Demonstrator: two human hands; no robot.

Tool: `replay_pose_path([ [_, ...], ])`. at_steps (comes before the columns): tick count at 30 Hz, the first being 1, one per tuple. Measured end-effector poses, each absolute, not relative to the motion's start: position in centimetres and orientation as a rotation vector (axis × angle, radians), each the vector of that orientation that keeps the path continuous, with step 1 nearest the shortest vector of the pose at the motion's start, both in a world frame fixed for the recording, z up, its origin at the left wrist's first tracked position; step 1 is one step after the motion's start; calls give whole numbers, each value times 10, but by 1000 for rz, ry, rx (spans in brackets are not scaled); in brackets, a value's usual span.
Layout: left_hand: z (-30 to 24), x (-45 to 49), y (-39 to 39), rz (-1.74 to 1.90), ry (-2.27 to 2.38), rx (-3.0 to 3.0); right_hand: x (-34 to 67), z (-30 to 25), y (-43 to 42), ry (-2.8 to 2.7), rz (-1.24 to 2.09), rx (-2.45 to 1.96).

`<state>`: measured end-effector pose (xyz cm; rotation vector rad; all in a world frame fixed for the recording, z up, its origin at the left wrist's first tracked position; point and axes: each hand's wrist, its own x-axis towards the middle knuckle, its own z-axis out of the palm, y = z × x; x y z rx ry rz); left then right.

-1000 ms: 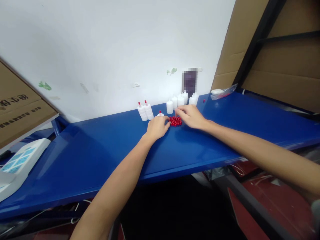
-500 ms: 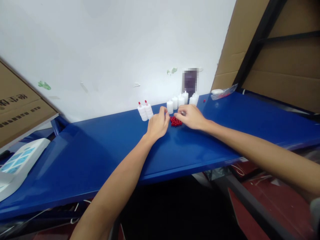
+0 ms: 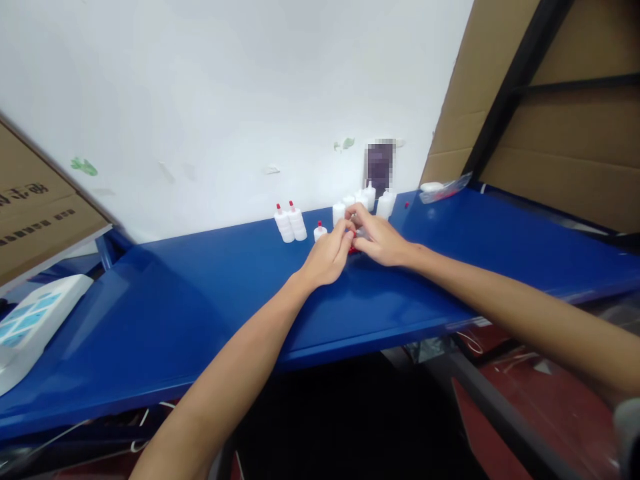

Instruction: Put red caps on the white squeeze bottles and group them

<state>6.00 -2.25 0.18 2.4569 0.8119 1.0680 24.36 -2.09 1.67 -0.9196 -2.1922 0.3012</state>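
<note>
My left hand (image 3: 327,257) and my right hand (image 3: 383,239) meet fingertip to fingertip over the blue table (image 3: 200,300), both pinched closed. What they pinch is hidden between the fingers. A small pile of red caps (image 3: 353,249) lies just under them, mostly covered. Left of my left hand stand two tall white bottles with red caps (image 3: 291,223) and one short capped bottle (image 3: 320,231). Behind my hands stand several uncapped white bottles (image 3: 339,212).
A white device with blue-green keys (image 3: 30,320) lies at the table's left end under a cardboard box (image 3: 30,213). A clear plastic bag (image 3: 445,188) and one loose red cap (image 3: 407,205) lie far right. Cardboard and a black frame (image 3: 505,87) rise at right.
Both hands have lifted off the red cap pile and drawn together, fingertips now touching. The short capped bottle, covered half a second ago, shows again beside my left hand.
</note>
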Motion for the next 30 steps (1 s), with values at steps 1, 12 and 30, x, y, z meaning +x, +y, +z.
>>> replay_pose_path([
  [1,2,60,-23,1074,815,2449,243,17,-21,-2201,297,-937],
  [12,6,61,-24,1016,892,2517,242,15,-21,-2229,262,-970],
  [30,8,60,-21,1038,848,2578,241,17,-21,-2205,302,-972],
])
